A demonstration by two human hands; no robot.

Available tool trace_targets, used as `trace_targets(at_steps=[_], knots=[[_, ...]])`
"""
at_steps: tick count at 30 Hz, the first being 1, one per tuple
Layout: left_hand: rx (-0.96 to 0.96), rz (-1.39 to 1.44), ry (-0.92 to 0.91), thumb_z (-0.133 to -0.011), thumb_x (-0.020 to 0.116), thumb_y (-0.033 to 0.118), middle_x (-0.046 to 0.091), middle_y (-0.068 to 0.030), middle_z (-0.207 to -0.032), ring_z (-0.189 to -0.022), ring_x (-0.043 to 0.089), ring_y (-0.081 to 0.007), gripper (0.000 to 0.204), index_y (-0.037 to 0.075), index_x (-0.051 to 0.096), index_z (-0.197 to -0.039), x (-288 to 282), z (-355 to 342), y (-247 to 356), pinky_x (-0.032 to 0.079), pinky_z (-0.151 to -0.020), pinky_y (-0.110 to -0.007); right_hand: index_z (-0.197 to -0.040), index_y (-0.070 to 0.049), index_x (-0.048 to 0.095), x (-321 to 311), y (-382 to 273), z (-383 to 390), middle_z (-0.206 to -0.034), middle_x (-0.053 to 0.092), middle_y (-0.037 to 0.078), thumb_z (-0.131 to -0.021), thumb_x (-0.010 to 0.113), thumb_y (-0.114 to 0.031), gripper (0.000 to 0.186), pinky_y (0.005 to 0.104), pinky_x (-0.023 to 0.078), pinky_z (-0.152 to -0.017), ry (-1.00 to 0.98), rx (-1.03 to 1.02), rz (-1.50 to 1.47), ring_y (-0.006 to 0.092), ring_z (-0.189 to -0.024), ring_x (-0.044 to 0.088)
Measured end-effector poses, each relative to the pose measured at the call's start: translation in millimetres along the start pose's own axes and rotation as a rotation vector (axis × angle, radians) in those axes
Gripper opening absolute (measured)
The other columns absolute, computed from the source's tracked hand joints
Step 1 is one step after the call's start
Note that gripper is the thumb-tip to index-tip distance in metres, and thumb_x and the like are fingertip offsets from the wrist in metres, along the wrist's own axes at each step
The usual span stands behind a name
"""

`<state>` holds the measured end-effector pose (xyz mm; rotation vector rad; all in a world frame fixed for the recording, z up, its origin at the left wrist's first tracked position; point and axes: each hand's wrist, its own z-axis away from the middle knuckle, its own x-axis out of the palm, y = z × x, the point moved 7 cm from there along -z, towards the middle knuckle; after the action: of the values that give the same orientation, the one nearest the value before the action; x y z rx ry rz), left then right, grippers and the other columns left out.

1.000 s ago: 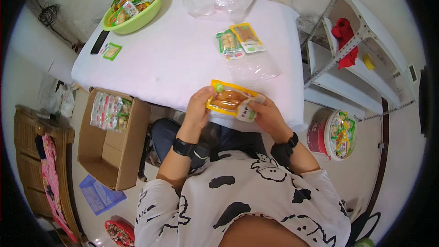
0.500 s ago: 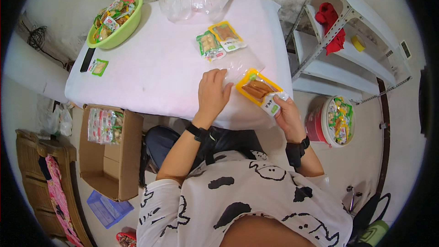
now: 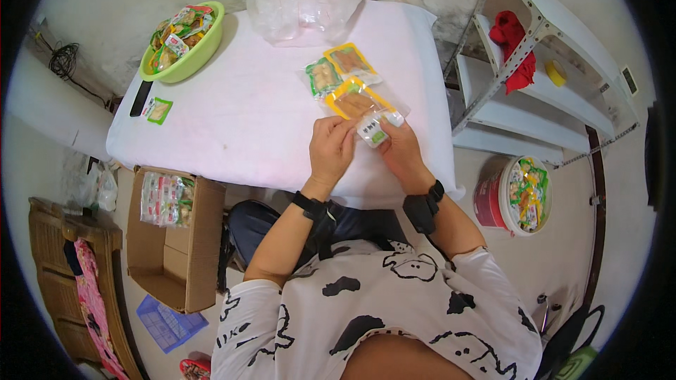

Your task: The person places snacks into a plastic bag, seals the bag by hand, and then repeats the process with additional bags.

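A yellow-bordered snack packet [image 3: 355,102] lies over the clear plastic bag [image 3: 400,107], its white end in the pinched fingers of my right hand [image 3: 400,151]. My left hand [image 3: 331,144] has its fingers closed at the bag's near edge, just left of the packet, apparently gripping the clear bag; the fingertips are partly hidden. Just beyond them, on the white-covered table [image 3: 232,127], lie a green-bordered packet [image 3: 324,77] and another yellow-bordered packet [image 3: 352,58].
A green basin [image 3: 182,46] of packets, a black phone [image 3: 141,98], a small packet [image 3: 160,111] and a large plastic bundle [image 3: 303,0] are on the table. A cardboard box [image 3: 169,253] stands lower left; metal shelving [image 3: 535,98] and a bucket of packets [image 3: 514,197] are right.
My left hand let go of the packet and moved onto the clear bag. My right hand moved the packet left and forward, over the bag beside the other two packets.
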<state>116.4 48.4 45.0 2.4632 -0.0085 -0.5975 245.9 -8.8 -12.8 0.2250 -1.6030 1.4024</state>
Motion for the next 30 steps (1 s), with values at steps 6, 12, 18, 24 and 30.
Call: trace_targets(at_steps=[6,12,18,24,30], knots=[[-0.029,0.078,0.02,-0.076,0.062,0.0,0.059,-0.0106,-0.09,-0.085,0.054,-0.0262,0.018,0.004,0.066,-0.092,0.6,2.3,-6.9,0.045,-0.073,-0.034,-0.122,0.003,0.044,27.1,17.2,-47.0,-0.106,0.058,0.012,-0.091,0.046,-0.007,0.033,0.0315,0.049,-0.083,-0.094,0.01,-0.108,0.0212,-0.093,0.06],[-0.084,0.106,-0.006,-0.077,0.062,0.0,0.06,-0.0096,-0.092,-0.088,0.054,-0.0254,0.019,0.005,0.066,-0.094,2.3,1.0,-9.1,0.045,-0.077,-0.032,-0.12,0.004,0.044,17.4,27.9,-62.2,-0.101,0.057,0.013,-0.093,0.048,-0.013,0.033,0.0312,0.051,-0.075,-0.123,0.155,0.068,0.0209,-0.086,0.06],[-0.058,0.098,-0.007,-0.077,0.062,0.0,0.06,-0.0101,-0.093,-0.09,0.055,-0.0264,0.019,0.005,0.066,-0.095,0.1,1.2,-10.5,0.046,-0.078,-0.033,-0.117,0.003,0.045,24.2,29.1,-60.2,-0.095,0.058,0.012,-0.092,0.048,-0.012,0.029,0.0295,0.053,-0.062,-0.086,0.201,0.331,0.0208,-0.074,0.061],[-0.075,0.142,0.018,-0.078,0.062,-0.001,0.06,-0.0106,-0.094,-0.092,0.055,-0.0262,0.019,0.004,0.066,-0.095,0.3,0.5,-11.5,0.046,-0.078,-0.032,-0.12,0.002,0.04,34.3,35.8,-77.4,-0.1,0.057,0.015,-0.091,0.046,-0.009,0.031,0.0323,0.054,-0.065,-0.083,0.134,0.227,0.0251,-0.08,0.063],[-0.091,0.166,0.006,-0.079,0.061,-0.002,0.059,-0.0111,-0.097,-0.092,0.055,-0.0258,0.019,0.004,0.065,-0.097,-0.3,1.9,-12.8,0.046,-0.079,-0.032,-0.123,0.001,0.034,40.5,40.0,-75.4,-0.109,0.053,0.018,-0.091,0.044,-0.006,0.034,0.0376,0.055,-0.074,-0.243,0.187,0.116,0.0314,-0.093,0.061]])
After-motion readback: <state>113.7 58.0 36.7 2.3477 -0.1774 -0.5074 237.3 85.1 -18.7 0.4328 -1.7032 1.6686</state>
